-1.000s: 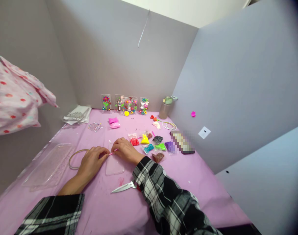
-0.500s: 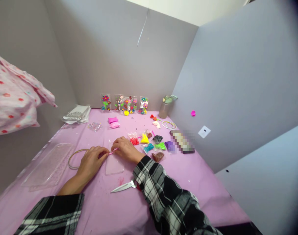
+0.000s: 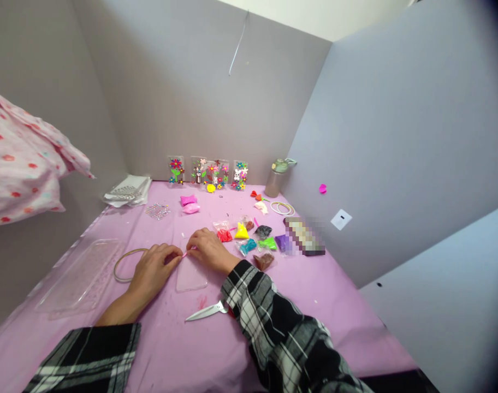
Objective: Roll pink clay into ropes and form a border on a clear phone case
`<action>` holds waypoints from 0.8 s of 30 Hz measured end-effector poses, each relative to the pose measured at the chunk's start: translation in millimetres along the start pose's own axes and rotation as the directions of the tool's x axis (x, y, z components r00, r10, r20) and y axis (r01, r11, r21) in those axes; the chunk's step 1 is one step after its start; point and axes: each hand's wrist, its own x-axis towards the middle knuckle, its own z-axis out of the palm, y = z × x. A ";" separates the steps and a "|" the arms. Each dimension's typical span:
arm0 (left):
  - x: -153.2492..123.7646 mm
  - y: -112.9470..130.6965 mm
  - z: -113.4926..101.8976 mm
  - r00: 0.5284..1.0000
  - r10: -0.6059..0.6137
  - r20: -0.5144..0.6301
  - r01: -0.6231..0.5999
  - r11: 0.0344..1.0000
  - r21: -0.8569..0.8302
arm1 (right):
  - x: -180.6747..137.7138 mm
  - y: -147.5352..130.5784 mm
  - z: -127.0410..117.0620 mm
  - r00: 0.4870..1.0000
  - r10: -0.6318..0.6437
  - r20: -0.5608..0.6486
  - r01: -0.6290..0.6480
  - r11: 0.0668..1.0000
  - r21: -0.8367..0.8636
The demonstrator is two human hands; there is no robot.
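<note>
Grip closed: left hand (image 3: 155,266) and right hand (image 3: 210,249) pinch thin pink clay-like strip (image 3: 185,255) over clear rectangular plastic case (image 3: 192,279). Case appears undecorated; multicoloured-flower clear panels (image 3: 176,171) beyond it look finished.

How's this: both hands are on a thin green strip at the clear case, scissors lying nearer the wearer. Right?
Wrong color: the head view shows the thin strip is pink. The left hand and right hand are on it at the clear case, scissors nearer the wearer, as you said.

Phone cases (image 3: 220,173) stand along the back edge of the tabletop (image 3: 171,344), left of a water bottle (image 3: 276,180); scissors (image 3: 208,313) lie before another case (image 3: 192,279), nearer the front.
</note>
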 end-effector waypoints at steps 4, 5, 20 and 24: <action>-0.5 0.8 -0.1 1.000 0.003 -0.001 -0.003 1.000 -0.001 | -1.3 0.1 -1.1 1.000 -0.004 0.003 0.004 1.000 0.001; -0.7 1.0 -0.1 1.000 0.002 -0.002 -0.002 1.000 -0.001 | -1.3 0.0 -0.8 1.000 -0.001 0.002 0.001 1.000 0.000; -0.8 2.7 -0.5 1.000 -0.003 -0.016 0.003 1.000 -0.005 | -2.0 -1.3 -0.6 1.000 0.024 -0.010 -0.024 1.000 -0.001; -1.2 3.6 -0.3 1.000 -0.004 -0.015 0.004 1.000 -0.006 | -1.1 -1.7 1.7 0.999 0.038 -0.018 -0.038 0.999 -0.006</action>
